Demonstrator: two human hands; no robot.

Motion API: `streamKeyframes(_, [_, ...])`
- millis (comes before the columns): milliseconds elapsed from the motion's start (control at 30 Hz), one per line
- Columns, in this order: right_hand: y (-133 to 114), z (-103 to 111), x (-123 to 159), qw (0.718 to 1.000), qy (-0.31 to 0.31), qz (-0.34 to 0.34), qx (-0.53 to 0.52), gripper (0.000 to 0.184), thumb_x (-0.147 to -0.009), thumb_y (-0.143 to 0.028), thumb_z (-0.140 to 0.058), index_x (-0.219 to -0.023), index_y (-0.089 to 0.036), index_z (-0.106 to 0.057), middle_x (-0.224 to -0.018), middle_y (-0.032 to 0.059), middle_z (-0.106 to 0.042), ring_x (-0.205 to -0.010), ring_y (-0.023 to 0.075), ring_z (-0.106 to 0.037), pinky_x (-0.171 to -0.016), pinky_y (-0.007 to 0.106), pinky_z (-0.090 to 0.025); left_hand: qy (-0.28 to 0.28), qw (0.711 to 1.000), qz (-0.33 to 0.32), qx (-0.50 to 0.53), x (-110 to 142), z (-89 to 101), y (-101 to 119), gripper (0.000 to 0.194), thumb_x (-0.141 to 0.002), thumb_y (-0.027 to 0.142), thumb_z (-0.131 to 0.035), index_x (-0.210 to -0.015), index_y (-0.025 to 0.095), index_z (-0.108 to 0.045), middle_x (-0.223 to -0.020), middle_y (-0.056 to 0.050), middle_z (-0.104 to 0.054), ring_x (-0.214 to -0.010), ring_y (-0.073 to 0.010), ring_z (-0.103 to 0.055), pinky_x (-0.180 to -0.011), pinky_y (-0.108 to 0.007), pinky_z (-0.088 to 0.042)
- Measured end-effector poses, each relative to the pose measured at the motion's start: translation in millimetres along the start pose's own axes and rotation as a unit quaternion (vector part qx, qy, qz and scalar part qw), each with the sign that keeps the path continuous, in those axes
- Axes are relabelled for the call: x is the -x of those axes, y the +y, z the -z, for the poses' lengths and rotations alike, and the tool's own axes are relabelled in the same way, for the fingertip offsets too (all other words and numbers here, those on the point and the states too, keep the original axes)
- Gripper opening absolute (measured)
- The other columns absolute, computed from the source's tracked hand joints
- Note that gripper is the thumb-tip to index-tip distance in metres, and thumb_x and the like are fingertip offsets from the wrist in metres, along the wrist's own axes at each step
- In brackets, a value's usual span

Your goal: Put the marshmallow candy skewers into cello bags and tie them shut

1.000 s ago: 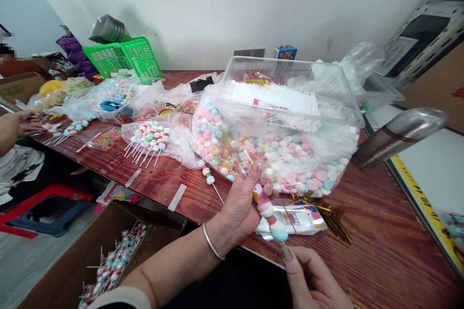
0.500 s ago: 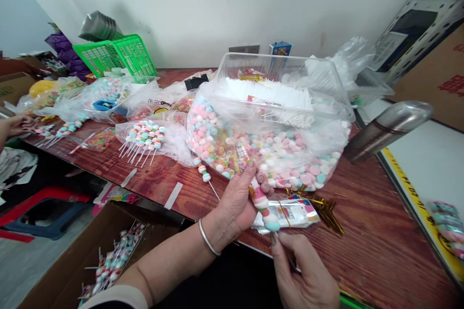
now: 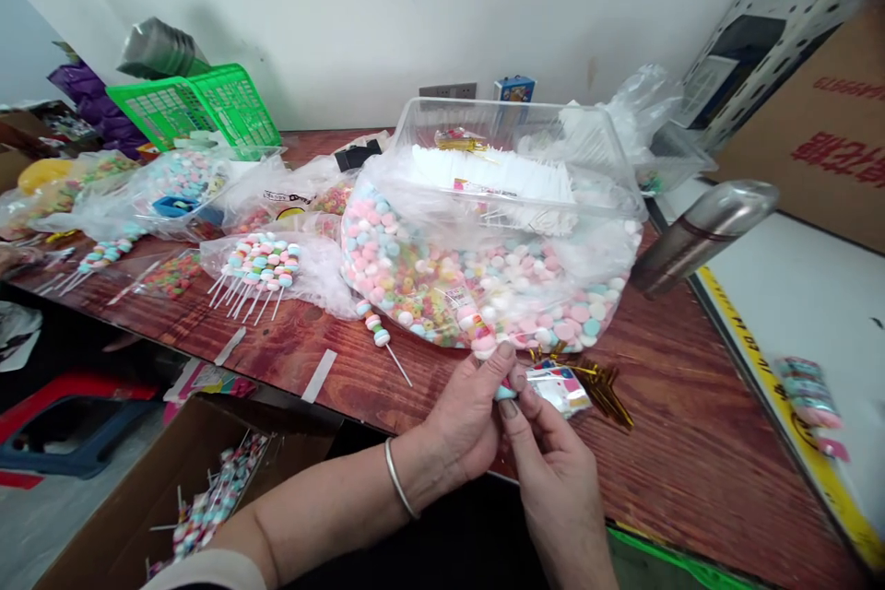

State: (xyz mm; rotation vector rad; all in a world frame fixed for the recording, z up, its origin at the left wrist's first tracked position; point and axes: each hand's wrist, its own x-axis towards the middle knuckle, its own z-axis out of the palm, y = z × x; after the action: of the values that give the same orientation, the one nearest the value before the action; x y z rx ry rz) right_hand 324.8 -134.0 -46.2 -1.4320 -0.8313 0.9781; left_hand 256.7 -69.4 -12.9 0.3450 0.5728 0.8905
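Note:
My left hand [image 3: 465, 419], with a silver bangle at the wrist, is closed around a marshmallow skewer [image 3: 478, 328] in a clear printed wrapper. The skewer's upper end sticks out above my thumb. My right hand [image 3: 555, 470] pinches at its lower end, fingers against my left hand; the stick there is hidden. Just behind my hands lie a stack of printed bags [image 3: 563, 387] and gold twist ties [image 3: 607, 390]. A single unwrapped marshmallow skewer [image 3: 374, 326] rests on the table to the left. Beyond my hands spreads a large clear bag of marshmallows [image 3: 553, 295].
A clear plastic tub [image 3: 622, 147] of white sticks stands behind the marshmallow bag. More skewers [image 3: 263, 260] lie on plastic at left. Below the table edge, a cardboard box [image 3: 131, 498] holds wrapped skewers. A steel flask [image 3: 705, 235] leans at right; a green basket [image 3: 239, 106] stands at back left.
My right hand has moved up from the bare stick to the skewer's lower end, meeting my left hand. The skewer now shows mostly above my left thumb. The view has shifted slightly right.

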Motion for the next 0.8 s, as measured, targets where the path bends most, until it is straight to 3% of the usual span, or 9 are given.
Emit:
streamKeyframes(133, [5, 10, 5, 0.995, -0.004, 0.001, 0.101, 0.034, -0.083, -0.050, -0.060, -0.093, -0.019, -0.069, -0.084, 0.0056, -0.071, -0.077, 0.0211, -0.065, -0.068, 0.027, -0.050, 0.020, 1.000, -0.012, 0.009, -5, 4.9, 11, 0.033, -0.076, 0.041, -0.074, -0.086, 0.011, -0.063, -0.073, -0.002, -0.060, -0.070, -0.0131, -0.060, -0.068, -0.025, -0.048])
streamKeyframes(267, [5, 17, 12, 0.990, 0.018, 0.028, 0.138, 0.034, -0.085, -0.052, -0.057, -0.085, -0.019, -0.068, -0.079, 0.0033, -0.069, -0.073, 0.0184, -0.061, -0.065, 0.024, -0.046, 0.006, 0.999, -0.011, 0.045, -12, 12.1, 23, 0.039, -0.079, 0.042, -0.070, -0.100, 0.010, -0.064, -0.078, -0.004, -0.064, -0.073, -0.0161, -0.064, -0.074, -0.030, -0.052])
streamKeyframes(400, [8, 16, 13, 0.996, -0.055, -0.059, 0.022, 0.038, -0.085, -0.055, -0.058, -0.084, -0.018, -0.063, -0.055, -0.0041, -0.049, -0.050, 0.0095, -0.041, -0.047, 0.020, -0.032, 0.008, 0.996, -0.029, 0.083, -18, 19.0, 28, 0.025, -0.077, 0.028, -0.074, -0.094, 0.012, -0.063, -0.076, 0.000, -0.062, -0.067, -0.0127, -0.064, -0.070, -0.027, -0.054])
streamKeyframes(500, [10, 12, 15, 0.975, -0.118, -0.152, -0.116, 0.040, -0.086, -0.057, -0.058, -0.083, -0.018, -0.058, -0.047, -0.0095, -0.035, -0.041, 0.0055, -0.024, -0.040, 0.020, -0.016, 0.023, 0.991, 0.001, 0.135, -21, 20.4, 32, 0.020, -0.077, 0.026, -0.074, -0.081, 0.013, -0.060, -0.069, 0.002, -0.059, -0.056, -0.0081, -0.059, -0.062, -0.024, -0.055])
streamKeyframes(633, [8, 6, 17, 0.946, -0.136, -0.211, -0.205, 0.039, -0.085, -0.056, -0.059, -0.080, -0.018, -0.056, -0.043, -0.0116, -0.031, -0.038, 0.0038, -0.018, -0.040, 0.020, -0.013, 0.072, 0.978, 0.045, 0.191, -23, 16.9, 37, 0.026, -0.077, 0.027, -0.076, -0.073, 0.013, -0.054, -0.063, 0.004, -0.055, -0.048, -0.0047, -0.053, -0.054, -0.019, -0.054])
streamKeyframes(733, [7, 4, 18, 0.962, -0.110, -0.181, -0.174, 0.040, -0.086, -0.057, -0.057, -0.076, -0.019, -0.055, -0.044, -0.0112, -0.030, -0.039, 0.0044, -0.020, -0.040, 0.020, -0.015, 0.106, 0.980, 0.032, 0.168, -23, 11.8, 33, 0.030, -0.074, 0.032, -0.078, -0.073, 0.014, -0.054, -0.063, 0.004, -0.055, -0.047, -0.0047, -0.052, -0.053, -0.019, -0.053])
streamKeyframes(800, [8, 3, 17, 0.989, -0.073, -0.106, -0.076, 0.039, -0.087, -0.056, -0.056, -0.074, -0.019, -0.056, -0.047, -0.0075, -0.040, -0.041, 0.0065, -0.031, -0.042, 0.020, -0.023, 0.115, 0.984, 0.010, 0.134, -21, 8.0, 25, 0.033, -0.073, 0.036, -0.079, -0.074, 0.015, -0.054, -0.062, 0.004, -0.055, -0.047, -0.0051, -0.052, -0.053, -0.019, -0.051])
